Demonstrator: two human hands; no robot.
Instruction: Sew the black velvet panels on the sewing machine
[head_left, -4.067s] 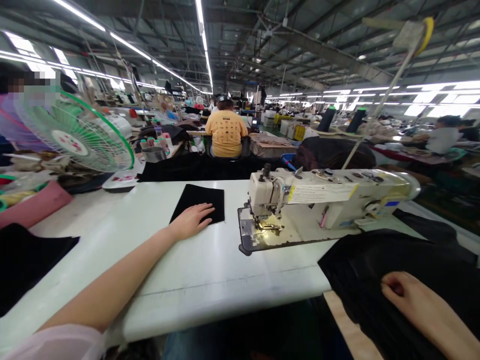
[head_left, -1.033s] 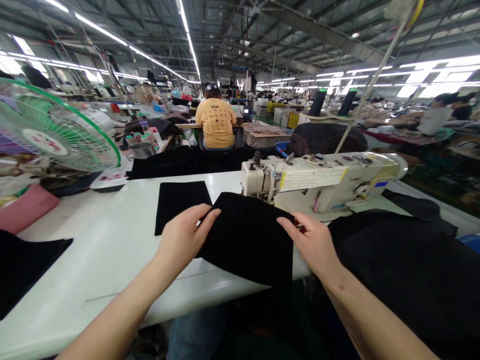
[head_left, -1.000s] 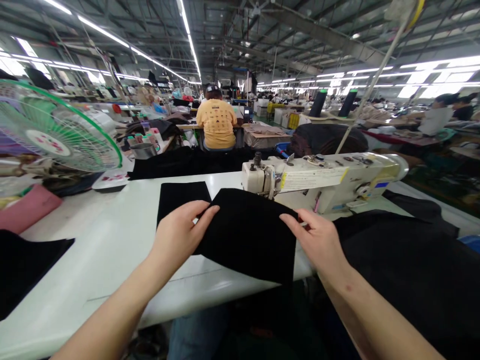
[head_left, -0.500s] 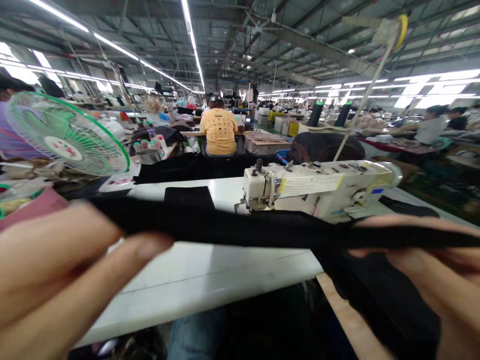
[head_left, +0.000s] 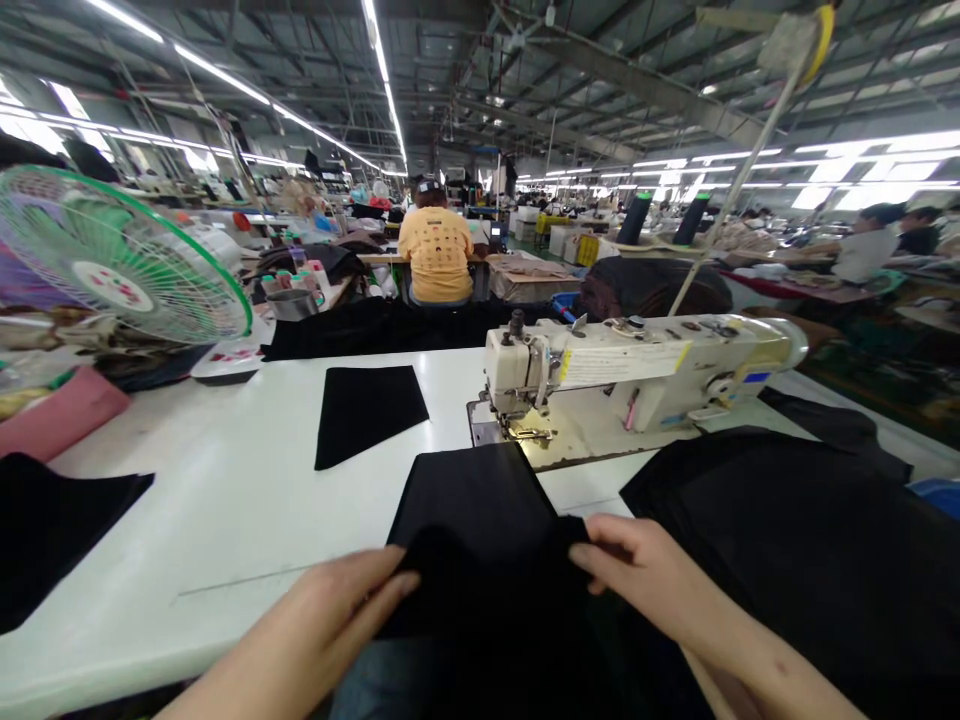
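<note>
A piece of black fabric (head_left: 480, 500) hangs over the front edge of the white table, its far end lying flat just before the sewing machine (head_left: 600, 370). My left hand (head_left: 352, 600) pinches the fabric's left edge between thumb and fingers. On the opposite edge, my right hand (head_left: 637, 565) grips a bunched bit of the same cloth. The presser foot and needle area stand just beyond the fabric's far edge, not touching it as far as I can see. A smaller black fabric piece (head_left: 369, 410) lies on the table to the left of the machine.
Black cloth is piled (head_left: 810, 540) at the right, and another dark piece (head_left: 52, 530) lies at the left table edge. A green-rimmed fan (head_left: 124, 260) stands at the back left. A person in a yellow shirt (head_left: 435, 250) sits ahead, facing away. Thread cones (head_left: 634, 220) stand behind the machine.
Both hands have moved down and closer together, away from the camera. The black fabric, stretched close before my view earlier, is now lowered and spread partly on the table.
</note>
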